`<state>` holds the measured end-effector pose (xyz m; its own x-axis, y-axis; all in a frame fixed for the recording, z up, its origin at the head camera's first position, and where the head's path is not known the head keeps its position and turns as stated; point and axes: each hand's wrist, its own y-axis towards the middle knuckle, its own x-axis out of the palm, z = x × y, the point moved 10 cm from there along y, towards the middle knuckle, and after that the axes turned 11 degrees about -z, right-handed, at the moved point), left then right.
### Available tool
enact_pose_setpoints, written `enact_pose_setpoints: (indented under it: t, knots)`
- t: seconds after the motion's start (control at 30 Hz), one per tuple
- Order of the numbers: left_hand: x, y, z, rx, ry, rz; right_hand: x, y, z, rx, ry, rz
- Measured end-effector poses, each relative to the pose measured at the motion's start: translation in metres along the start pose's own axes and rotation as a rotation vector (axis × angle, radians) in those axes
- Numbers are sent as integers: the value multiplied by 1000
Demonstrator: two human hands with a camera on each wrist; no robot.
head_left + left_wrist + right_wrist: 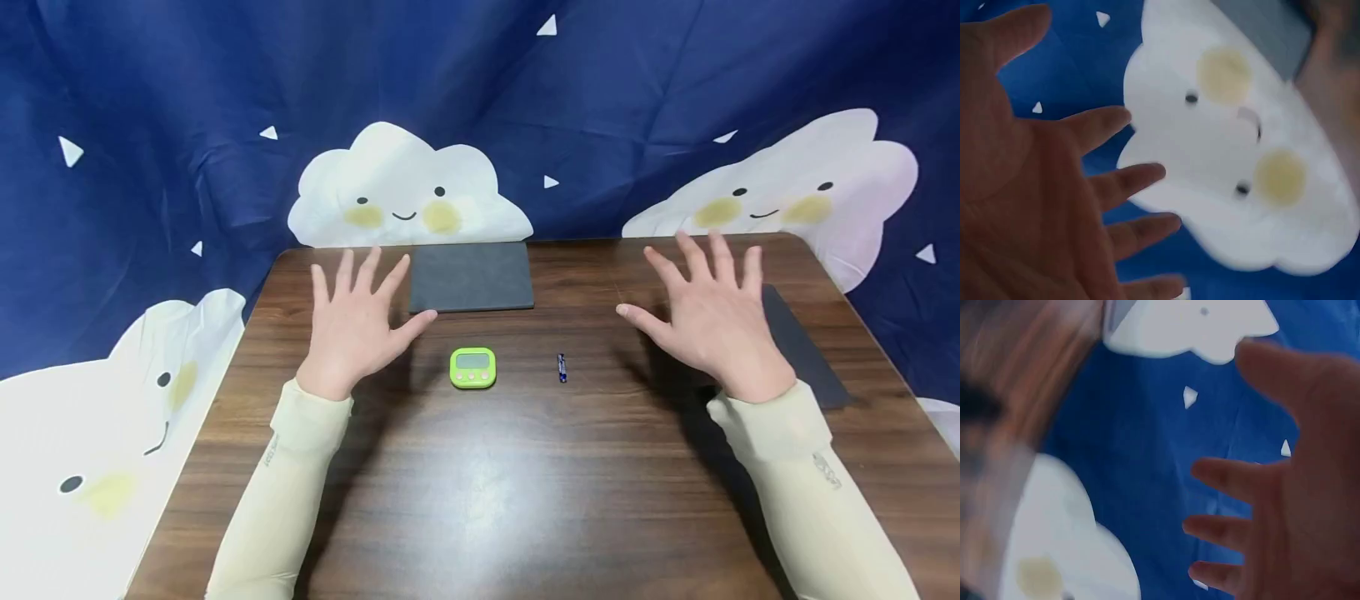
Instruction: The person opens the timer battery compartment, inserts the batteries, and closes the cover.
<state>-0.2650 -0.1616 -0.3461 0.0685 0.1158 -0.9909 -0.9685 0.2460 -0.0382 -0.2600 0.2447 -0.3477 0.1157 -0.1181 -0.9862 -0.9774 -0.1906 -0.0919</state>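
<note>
My left hand (351, 333) hovers over the left of the table with its fingers spread, holding nothing. Nearest to it on the inner side lies a lime-green digital timer (473, 368) with a grey screen and several small buttons. Further right is a small dark-blue battery (562, 367), lying lengthwise away from me. On the right side my right hand (712, 321) is also raised with spread fingers and holds nothing. Both wrist views show a bare palm, the left hand (1041, 181) and the right hand (1310, 469), against the blue curtain.
The brown wooden table (480, 500) carries a dark grey flat pad (471, 279) at its back edge. Another dark flat piece (802, 350) lies at the right, partly hidden by my right hand and sleeve. Behind hangs a blue curtain (600, 100) with white clouds.
</note>
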Motion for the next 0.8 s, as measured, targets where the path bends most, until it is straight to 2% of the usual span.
enact_pose_setpoints:
  t: [0.1,0.17,0.23,0.33,0.43,0.53,0.7,0.8]
  knots:
    - [14,8,4,96,-110,-43,2,8,-24,-130,91,26]
    - [30,12,9,161,-212,-87,11,14,-43,-218,175,3]
    - [46,13,16,214,-322,-143,24,20,-63,-291,270,-41]
    - [71,14,25,255,-442,-223,49,29,-94,-355,443,-138]
    - [89,13,32,255,-522,-299,74,35,-123,-388,588,-247]
    - [101,12,36,238,-571,-360,95,41,-144,-390,685,-342]
    - [111,11,35,194,-594,-408,115,47,-161,-352,768,-411]
    - [114,9,34,166,-599,-427,124,48,-165,-332,753,-432]
